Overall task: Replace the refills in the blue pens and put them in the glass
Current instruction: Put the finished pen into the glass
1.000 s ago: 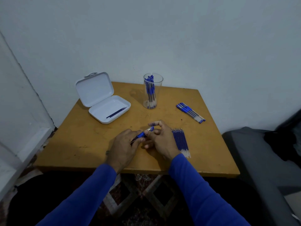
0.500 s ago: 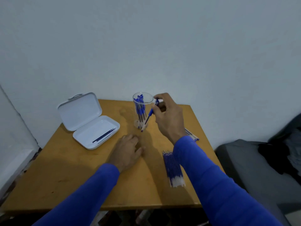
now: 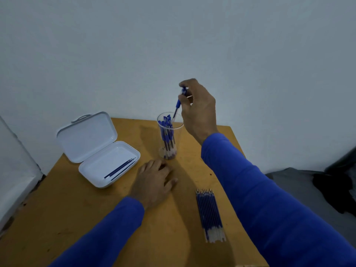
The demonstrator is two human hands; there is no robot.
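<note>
- since half a second ago the right hand [image 3: 196, 110] has risen from beside the tall clear glass [image 3: 169, 139] to above its rim, and the slim blue plastic pen [image 3: 178, 105] it carries now points nib-down into the mouth; the left hand [image 3: 154, 180] has stayed flat on the surface.
- the right hand's fingertips pinch the pen near its top end. its lower tip sits just inside the rim, beside the blue pens already standing in the glass [image 3: 167, 132].
- the left hand rests open, fingers relaxed, on the yellow-brown wooden surface [image 3: 77, 209] just in front of the glass, holding nothing.
- handling, as i judge it: the pen is light, stiff and smooth, so a light pinch high on the barrel is enough, and it should drop in freely once released. the glass looks tall, narrow and light, so a nudge at the rim could tip it.
- the pens inside crowd the left of the opening, so the free gap lies on the right, where the tip is now.
- a row of blue refills with clear ends [image 3: 210, 214] lies on the surface near the right forearm, well apart from the glass. the sleeve could brush them on the way back.
- an open white hinged plastic case [image 3: 90, 143] sits to the left, with two thin dark blue refills [image 3: 120, 168] in its tray, out of the way.
</note>
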